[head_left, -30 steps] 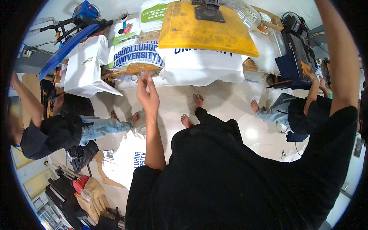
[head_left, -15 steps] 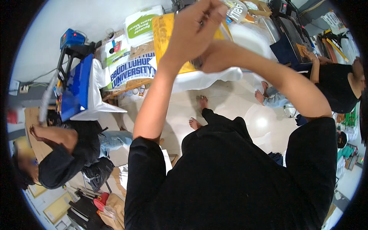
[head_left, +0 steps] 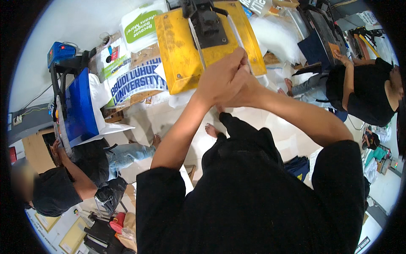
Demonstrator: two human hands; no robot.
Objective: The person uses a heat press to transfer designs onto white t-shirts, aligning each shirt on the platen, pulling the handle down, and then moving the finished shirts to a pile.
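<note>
A yellow heat press [head_left: 177, 46] with a black hinge block [head_left: 207, 25] stands in front of me. Its white handle bars [head_left: 195, 40] run toward me and end under my hands. My left hand [head_left: 222, 74] is closed at the near edge of the yellow plate, lying over my right hand [head_left: 244, 89]. Both hands are clasped together around the handle's near end, which the fingers hide. My forearms reach up from my black shirt.
On the left a seated person in black [head_left: 63, 186] holds a blue heat press [head_left: 78, 106]. At the right another person in black [head_left: 363, 93] has a hand on a dark press [head_left: 321, 42]. White printed bags [head_left: 135, 80] lie behind the yellow press, above pale floor tiles [head_left: 169, 118].
A second ago my left hand hung open and low while my right arm was raised. The two hands then met on the yellow press and remain clasped there.
</note>
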